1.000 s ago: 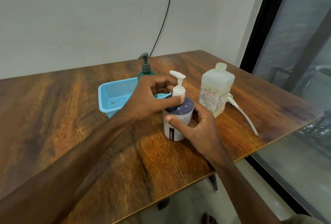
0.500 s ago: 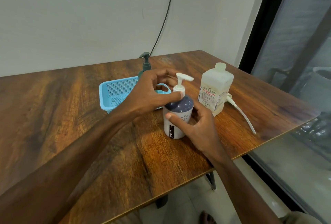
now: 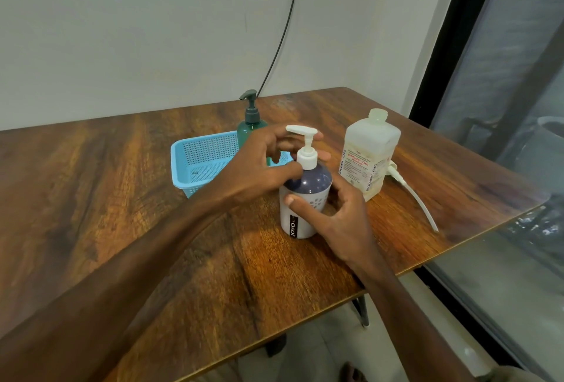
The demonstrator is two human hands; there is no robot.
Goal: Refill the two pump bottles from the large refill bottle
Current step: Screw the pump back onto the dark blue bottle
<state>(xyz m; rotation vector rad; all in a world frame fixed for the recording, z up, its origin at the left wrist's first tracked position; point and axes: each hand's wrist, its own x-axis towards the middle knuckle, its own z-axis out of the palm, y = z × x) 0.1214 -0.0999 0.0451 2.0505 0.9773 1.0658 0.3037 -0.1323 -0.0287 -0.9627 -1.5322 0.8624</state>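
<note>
Behind: blue basket (image 3: 195, 161), green pump bottle (image 3: 251, 125); refill bottle (image 3: 370, 152) uncapped, right.

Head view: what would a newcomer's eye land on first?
The navy-and-white pump bottle at the centre of the table, with the left hand curled round its pump neck and the right hand holding its body. Right of it stands the uncapped refill bottle, a loose pump tube lying beside it. Behind, a green pump bottle stands by a blue basket.

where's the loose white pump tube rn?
Head view, right side: the loose white pump tube lies flat on the brown wooden table, just right of the uncapped translucent refill bottle.
</note>
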